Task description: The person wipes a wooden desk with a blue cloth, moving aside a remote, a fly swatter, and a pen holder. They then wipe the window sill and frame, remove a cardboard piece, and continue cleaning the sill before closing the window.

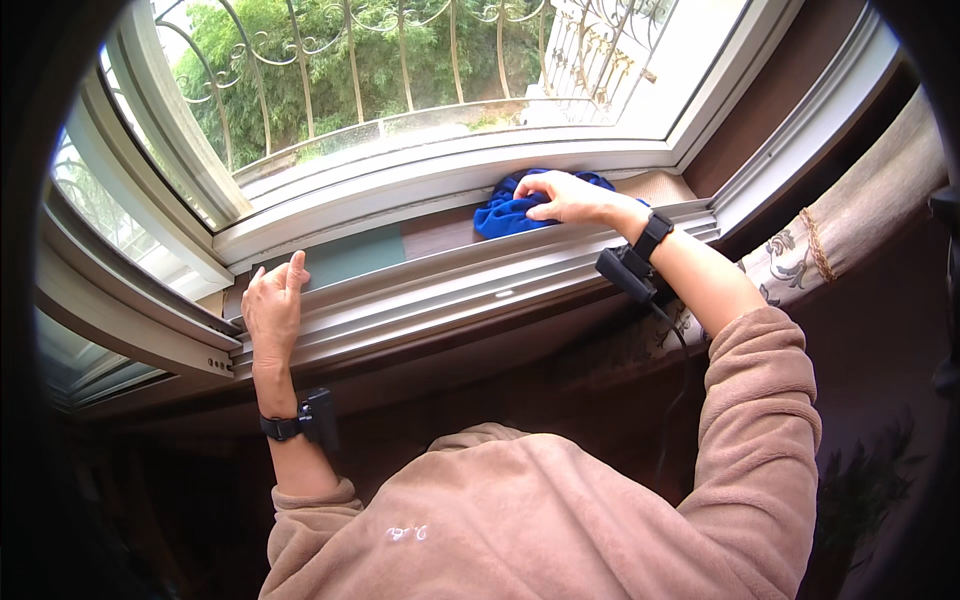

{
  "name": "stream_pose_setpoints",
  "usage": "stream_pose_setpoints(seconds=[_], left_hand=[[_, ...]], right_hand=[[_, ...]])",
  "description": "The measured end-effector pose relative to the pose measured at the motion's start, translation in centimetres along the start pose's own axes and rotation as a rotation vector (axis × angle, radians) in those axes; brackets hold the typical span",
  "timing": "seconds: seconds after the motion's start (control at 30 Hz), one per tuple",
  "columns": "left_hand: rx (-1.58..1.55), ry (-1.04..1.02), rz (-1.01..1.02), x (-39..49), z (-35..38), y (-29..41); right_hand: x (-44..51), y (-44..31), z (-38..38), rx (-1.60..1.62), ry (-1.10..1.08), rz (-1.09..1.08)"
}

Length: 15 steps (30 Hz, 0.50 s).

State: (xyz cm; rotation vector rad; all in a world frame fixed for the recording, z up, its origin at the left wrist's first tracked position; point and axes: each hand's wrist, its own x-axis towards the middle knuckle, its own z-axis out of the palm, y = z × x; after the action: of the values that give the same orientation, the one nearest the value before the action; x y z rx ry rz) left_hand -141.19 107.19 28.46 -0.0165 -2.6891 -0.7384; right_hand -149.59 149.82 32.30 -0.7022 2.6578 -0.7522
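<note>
My right hand [566,199] grips a crumpled blue cloth [501,216] between thumb and bent fingers. The cloth lies on the inner window sill [437,234], between the outer window frame and the raised sliding track. Farther left, my left hand [271,309] rests over the silver sliding-window track [420,300], its back towards me. One finger sticks up while the others curl out of sight, so its grip is hidden. Beside those fingers is a grey-green panel [349,259] on the sill.
White window frames [450,169] border the glass, with a scrolled metal railing [352,64] outside. Sliding sashes [135,300] stand at the left. A patterned curtain [795,247] with a twisted cord hangs at the right. Straps with black devices [628,271] sit on both wrists; a cable trails from the right one.
</note>
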Motion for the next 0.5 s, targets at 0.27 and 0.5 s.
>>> stream_pose_setpoints(seconds=[0.27,0.5], left_hand=[[-0.04,-0.052,-0.043,0.4,-0.5,1.8],[-0.184,-0.202,0.221,2.2,4.1,12.6]], right_hand=[[-11.7,4.5,-10.0,1.118,0.602,0.008],[-21.7,6.9,-12.8,1.549,1.173,-0.234]])
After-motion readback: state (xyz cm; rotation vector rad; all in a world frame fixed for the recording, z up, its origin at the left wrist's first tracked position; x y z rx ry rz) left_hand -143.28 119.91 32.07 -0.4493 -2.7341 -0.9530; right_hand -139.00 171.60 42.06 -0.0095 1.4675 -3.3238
